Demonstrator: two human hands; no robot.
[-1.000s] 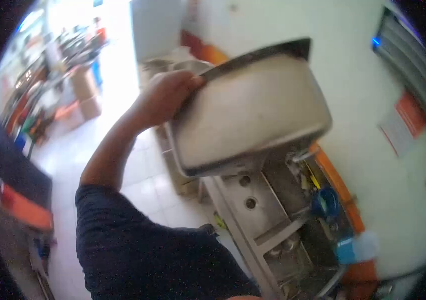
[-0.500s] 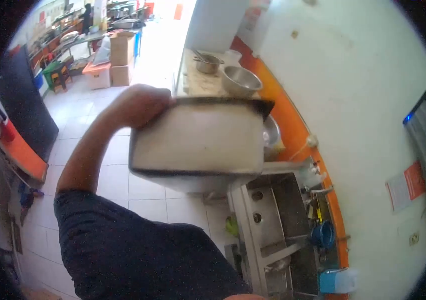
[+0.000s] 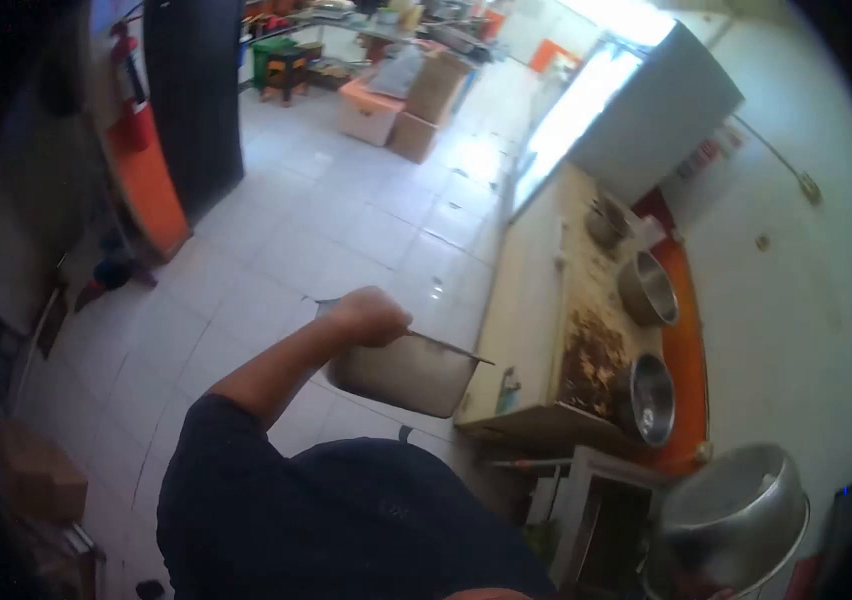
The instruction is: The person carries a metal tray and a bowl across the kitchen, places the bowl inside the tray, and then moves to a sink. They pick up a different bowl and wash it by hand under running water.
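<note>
Left hand (image 3: 370,316) fisted, arm outstretched (right hand unseen)

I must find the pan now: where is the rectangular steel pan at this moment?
In the head view, the rectangular steel pan hangs from the left hand, centre frame, over the white tiled floor, just left of the beige counter.

White tiled floor (image 3: 346,230), bright daylight

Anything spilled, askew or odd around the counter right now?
Yes. A dark, scattered patch covers the pale counter beside the two round steel bowls; it looks like debris or staining. The left hand holds a rectangular steel pan tilted over the floor.
</note>
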